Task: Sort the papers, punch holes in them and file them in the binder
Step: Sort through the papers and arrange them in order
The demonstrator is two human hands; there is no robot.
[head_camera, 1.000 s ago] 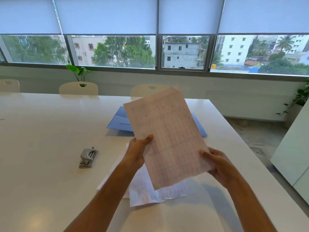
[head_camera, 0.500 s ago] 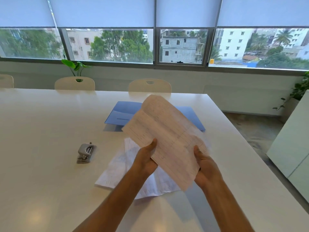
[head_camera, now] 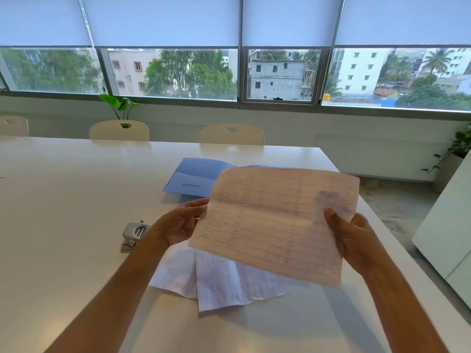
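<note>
A printed sheet with a table grid point(head_camera: 275, 222) is held in the air above the table, turned sideways. My left hand point(head_camera: 178, 224) pinches its left edge and my right hand point(head_camera: 349, 235) grips its right edge. Under it, a loose pile of other papers point(head_camera: 219, 281) lies on the white table point(head_camera: 63, 200). An open blue binder point(head_camera: 193, 178) lies flat behind the sheet, partly hidden by it. A grey hole punch point(head_camera: 132, 235) sits on the table left of my left hand.
Cream chairs point(head_camera: 232, 135) stand along the table's far side under a row of windows. A white cabinet point(head_camera: 448, 225) is at the right, past the table's right edge. A potted plant point(head_camera: 122, 105) stands behind the chairs.
The sheet has been turned from upright to sideways and lowered. My hands moved apart to its left and right edges.
</note>
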